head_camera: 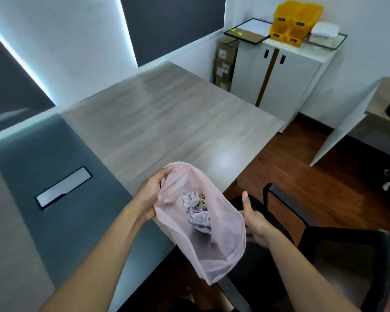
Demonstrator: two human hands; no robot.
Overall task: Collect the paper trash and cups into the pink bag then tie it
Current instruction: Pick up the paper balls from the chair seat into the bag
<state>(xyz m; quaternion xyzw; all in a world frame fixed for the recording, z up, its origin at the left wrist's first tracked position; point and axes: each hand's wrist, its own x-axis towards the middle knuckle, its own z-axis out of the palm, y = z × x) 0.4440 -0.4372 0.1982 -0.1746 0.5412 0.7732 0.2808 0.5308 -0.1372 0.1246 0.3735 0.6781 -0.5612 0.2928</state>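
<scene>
A thin pink bag [214, 248] hangs open at the near edge of the table, its mouth spread wide. Inside lie crumpled white paper balls [198, 216] and a patterned cup [203, 202], only partly visible behind the paper. My left hand [152, 195] grips the bag's left rim, fingers curled over the edge. On the bag's right rim is my right hand [254, 222], thumb pointing up and fingers closed on the plastic.
The wooden table [167, 113] stretches ahead, with a dark strip and a cable cover plate [63, 188] on the left. A black office chair [338, 255] stands close on the right. A white cabinet [277, 79] with yellow bins [295, 21] stands at the back.
</scene>
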